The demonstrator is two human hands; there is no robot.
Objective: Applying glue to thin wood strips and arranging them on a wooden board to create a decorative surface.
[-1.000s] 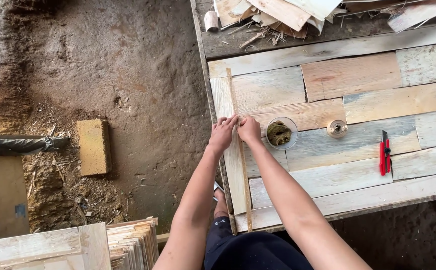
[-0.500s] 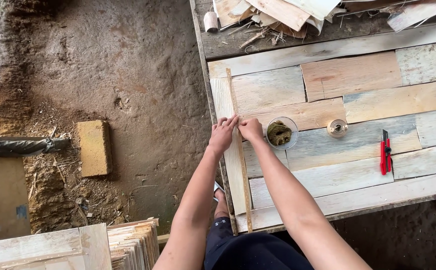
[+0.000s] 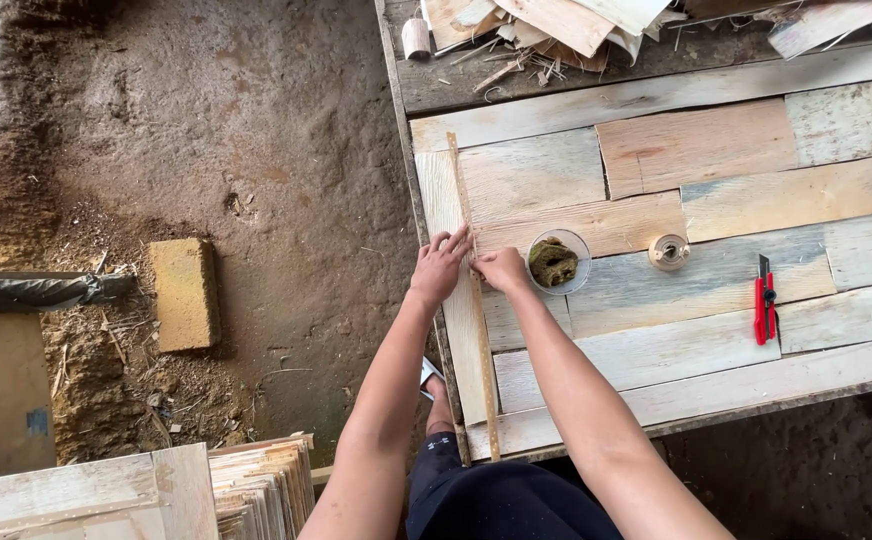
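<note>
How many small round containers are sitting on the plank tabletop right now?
2. A clear cup with greenish-brown stuff sits just beside the right hand; a smaller round container stands farther right. The scrap pile at the top may hide others.

A single head-worn camera looks steeply down from above, fairly high, over the pale patchwork wooden plank table (image 3: 656, 330) and the brown dirt floor (image 3: 256, 150).

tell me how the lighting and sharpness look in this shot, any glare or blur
Head view: soft, even daylight, no hard shadows or glare on the plank table; the left hand and right hand on the thin wooden strip are sharp, as are the red utility knife and the small bowl; straight table edges splay slightly, a wide-angle effect; the dirt floor looks flat and dim.
</note>
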